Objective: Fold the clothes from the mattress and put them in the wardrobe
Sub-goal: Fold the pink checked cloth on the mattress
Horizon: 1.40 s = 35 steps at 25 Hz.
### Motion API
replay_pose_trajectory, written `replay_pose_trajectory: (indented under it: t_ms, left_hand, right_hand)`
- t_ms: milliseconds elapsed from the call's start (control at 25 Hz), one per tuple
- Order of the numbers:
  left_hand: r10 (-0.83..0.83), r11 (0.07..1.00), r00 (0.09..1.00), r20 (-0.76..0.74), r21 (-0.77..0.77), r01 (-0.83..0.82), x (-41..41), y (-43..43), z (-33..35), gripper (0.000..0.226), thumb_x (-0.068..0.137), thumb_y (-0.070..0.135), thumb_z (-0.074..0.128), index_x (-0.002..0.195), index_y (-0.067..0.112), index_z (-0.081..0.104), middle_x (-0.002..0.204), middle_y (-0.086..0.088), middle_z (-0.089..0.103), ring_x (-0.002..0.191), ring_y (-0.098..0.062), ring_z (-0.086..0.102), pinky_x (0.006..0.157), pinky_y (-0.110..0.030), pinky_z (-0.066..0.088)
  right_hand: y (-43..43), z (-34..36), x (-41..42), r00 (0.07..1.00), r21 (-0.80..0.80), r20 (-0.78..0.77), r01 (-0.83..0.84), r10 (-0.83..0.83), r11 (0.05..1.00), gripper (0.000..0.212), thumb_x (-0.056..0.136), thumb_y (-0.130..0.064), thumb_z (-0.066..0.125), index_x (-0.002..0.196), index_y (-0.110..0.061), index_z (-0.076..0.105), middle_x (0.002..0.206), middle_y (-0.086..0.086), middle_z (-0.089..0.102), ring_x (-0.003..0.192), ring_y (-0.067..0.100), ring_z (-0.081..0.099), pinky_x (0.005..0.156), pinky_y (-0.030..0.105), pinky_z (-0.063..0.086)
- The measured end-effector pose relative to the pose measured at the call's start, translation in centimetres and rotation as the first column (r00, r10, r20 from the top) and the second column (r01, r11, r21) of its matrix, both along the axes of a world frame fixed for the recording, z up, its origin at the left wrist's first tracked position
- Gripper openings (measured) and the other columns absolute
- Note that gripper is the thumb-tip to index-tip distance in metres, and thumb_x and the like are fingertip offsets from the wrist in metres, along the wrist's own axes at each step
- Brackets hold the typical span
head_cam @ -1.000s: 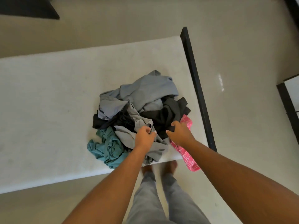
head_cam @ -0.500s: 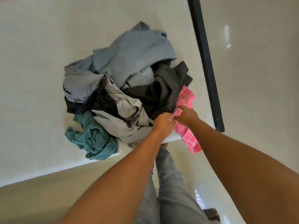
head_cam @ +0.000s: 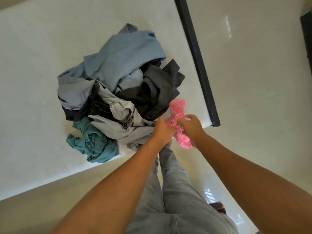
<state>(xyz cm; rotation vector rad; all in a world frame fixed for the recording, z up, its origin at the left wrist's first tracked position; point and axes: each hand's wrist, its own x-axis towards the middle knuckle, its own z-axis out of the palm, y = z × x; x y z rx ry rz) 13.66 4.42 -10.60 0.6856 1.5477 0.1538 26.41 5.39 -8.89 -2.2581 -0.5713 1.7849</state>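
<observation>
On mattress (head_cam: 42,81), both hands grip pink cloth (head_cam: 177,112).

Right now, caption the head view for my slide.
Left hand and right hand grip a pink cloth beside the clothes pile on the mattress.

A second ago the left hand (head_cam: 163,130) pinched the grey garment (head_cam: 121,125) at the near edge of the pile (head_cam: 118,73). It has since crossed to the pile's right side and joined the right hand (head_cam: 191,127) on the pink checked cloth (head_cam: 177,110). That cloth lay flat, tucked under the pile's right edge. It is now drawn out, bunched and raised between both hands.
</observation>
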Motion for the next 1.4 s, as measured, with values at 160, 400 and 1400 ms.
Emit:
replay_pose_trajectory:
  t_ms: [160, 400, 1400]
  left_hand:
    - [0.013, 0.995, 0.969, 0.248, -0.098, 0.012, -2.8, -1.7, 5.5, 0.087, 0.088, 0.031, 0.08, 0.155, 0.014, 0.027, 0.144, 0.006, 0.048, 0.122, -0.013, 0.056, 0.1, -0.031, 0.049]
    - [0.397, 0.916, 0.849, 0.35, -0.215, -0.339, -9.8, -5.4, 10.9, 0.066, 0.084, 0.049, 0.08, 0.136, 0.013, 0.06, 0.125, -0.009, 0.073, 0.114, -0.025, 0.068, 0.11, -0.051, 0.049]
    - [0.461, 0.807, 0.815, 0.352, 0.215, -0.55, -47.2, -21.6, 19.8, 0.029, 0.094, 0.027, 0.072, 0.121, 0.017, 0.066, 0.11, -0.01, 0.078, 0.1, -0.028, 0.075, 0.087, -0.047, 0.061]
  right_hand:
    - [-2.4, 5.5, 1.1, 0.969, 0.023, -0.247, 0.037, -0.03, 0.999, 0.028, 0.095, -0.016, 0.059, 0.122, -0.009, 0.063, 0.114, 0.015, 0.072, 0.107, 0.035, 0.071, 0.094, 0.051, 0.059]
    - [-1.6, 11.8, -3.5, 0.861, -0.011, -0.508, 0.01, -0.014, 1.0, 0.037, 0.095, -0.02, 0.061, 0.131, -0.011, 0.056, 0.122, 0.025, 0.068, 0.116, 0.044, 0.065, 0.101, 0.06, 0.052]
    - [-19.5, 16.8, -39.1, 0.888, 0.433, -0.132, -0.348, 0.44, 0.831, 0.088, 0.081, -0.004, 0.074, 0.149, -0.043, 0.033, 0.12, 0.008, 0.064, 0.108, 0.035, 0.067, 0.095, 0.056, 0.057]
